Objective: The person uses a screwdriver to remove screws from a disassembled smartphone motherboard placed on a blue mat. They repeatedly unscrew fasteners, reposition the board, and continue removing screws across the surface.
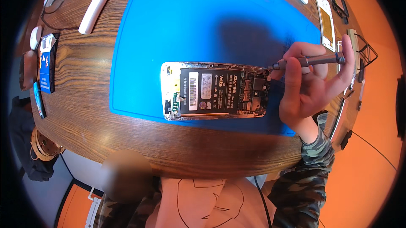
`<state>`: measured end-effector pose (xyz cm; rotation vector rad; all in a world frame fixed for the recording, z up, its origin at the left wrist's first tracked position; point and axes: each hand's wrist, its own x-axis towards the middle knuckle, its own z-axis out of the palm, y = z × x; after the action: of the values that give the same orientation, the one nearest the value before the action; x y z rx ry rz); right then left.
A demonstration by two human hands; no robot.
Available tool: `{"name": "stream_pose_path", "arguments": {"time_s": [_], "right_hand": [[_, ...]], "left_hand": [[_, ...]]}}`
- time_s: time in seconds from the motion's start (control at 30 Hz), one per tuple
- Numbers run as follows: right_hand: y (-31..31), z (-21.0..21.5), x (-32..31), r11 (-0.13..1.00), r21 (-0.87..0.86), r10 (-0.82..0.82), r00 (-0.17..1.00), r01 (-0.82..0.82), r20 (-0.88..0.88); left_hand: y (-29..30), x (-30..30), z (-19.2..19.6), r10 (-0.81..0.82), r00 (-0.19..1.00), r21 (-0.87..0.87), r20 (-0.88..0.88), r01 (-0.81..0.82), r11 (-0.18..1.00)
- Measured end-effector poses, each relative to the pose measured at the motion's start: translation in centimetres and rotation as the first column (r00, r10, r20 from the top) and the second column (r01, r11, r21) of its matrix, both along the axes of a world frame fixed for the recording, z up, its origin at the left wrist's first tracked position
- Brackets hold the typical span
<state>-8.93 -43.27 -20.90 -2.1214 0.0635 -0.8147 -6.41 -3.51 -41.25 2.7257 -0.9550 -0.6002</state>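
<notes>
An opened phone (174, 68) lies on the blue mat (169, 29), its back cover off. Inside it are a black battery (232, 94) with printed labels and, at its right end, a circuit board (259, 86). My right hand (302, 86) is closed round a slim grey screwdriver (319, 60), held nearly level. The screwdriver's tip is at the phone's upper right corner; whether it touches a screw is too small to tell. My left hand does not show; a camouflage sleeve (122, 211) is at the lower left, beneath a blurred patch.
A white-handled tool (94, 12), glasses (54, 4), a blue box (47, 63) and a blue marker pen (39, 100) lie on the wooden table (84, 118) at the left. White phone parts (325, 20) and a dark frame (338, 4) lie along the right edge.
</notes>
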Motion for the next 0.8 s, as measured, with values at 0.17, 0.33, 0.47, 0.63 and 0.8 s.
{"name": "stream_pose_path", "arguments": {"time_s": [0.17,0.33,0.47,0.63,0.8], "right_hand": [[0.0,0.1,0.2,0.999,-0.031,0.034,0.999,-0.035,-0.014],[-0.1,0.0,0.1,0.997,-0.075,0.018,0.999,-0.022,-0.049],[-0.1,-0.2,0.0,0.996,-0.090,0.023,0.999,-0.026,-0.037],[-0.6,1.5,-0.1,0.928,-0.362,0.060,0.995,-0.087,-0.085],[-0.7,3.4,-0.1,0.917,-0.383,0.037,0.979,-0.114,-0.202]], "left_hand": [[0.0,0.0,0.5,-0.002,1.000,0.007,-0.006,0.002,1.000],[-0.1,-0.2,0.8,-0.006,1.000,0.009,-0.017,0.007,1.000],[-0.3,-0.4,1.3,-0.003,1.000,0.008,-0.012,0.003,1.000],[-0.8,-0.6,1.5,-0.012,1.000,-0.004,-0.009,0.012,1.000],[-1.1,-0.9,1.2,-0.007,1.000,-0.022,0.002,0.007,1.000]]}}
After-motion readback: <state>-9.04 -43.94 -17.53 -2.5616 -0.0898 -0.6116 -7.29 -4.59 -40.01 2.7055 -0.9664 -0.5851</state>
